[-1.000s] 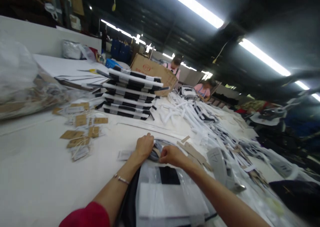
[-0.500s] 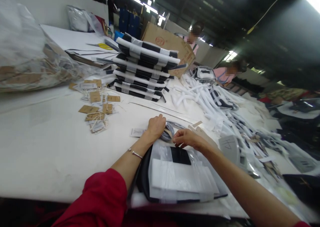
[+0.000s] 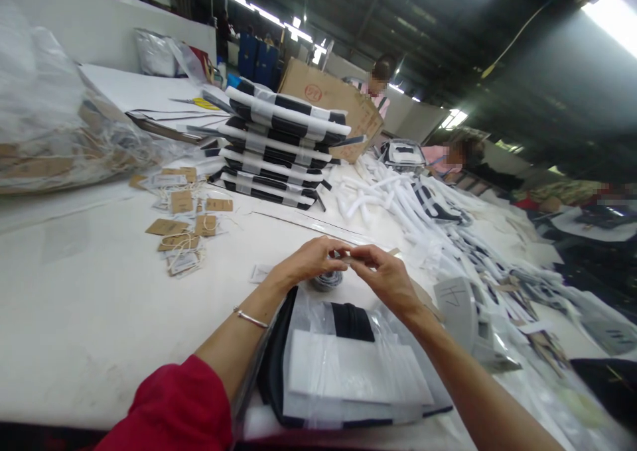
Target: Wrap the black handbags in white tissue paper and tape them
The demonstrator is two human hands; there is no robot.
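Observation:
My left hand (image 3: 316,260) and my right hand (image 3: 385,277) meet above the table, fingertips pinched close together. Between them shows a thin light-brown strip (image 3: 351,259), too small to make out further. Just below the fingers lies a round grey coil (image 3: 327,280) that looks like wound strap or cord, partly hidden by my left hand. Nearer to me rests a black bag (image 3: 353,322) in clear plastic, with a white foam sheet (image 3: 355,370) over its front. My forearms pass on either side of it.
Wrapped black-and-white bags (image 3: 279,149) are stacked at the back, before a cardboard box (image 3: 331,96). Brown hang tags (image 3: 182,202) lie at left near a large plastic bag (image 3: 64,119). A grey tape dispenser (image 3: 460,315) stands at right beside white foam strips (image 3: 383,189). People work behind.
Both hands have come together, lifting slightly off the coil, with fingertips meeting over it. The view has shifted a little; the wrapped bag sits lower in it.

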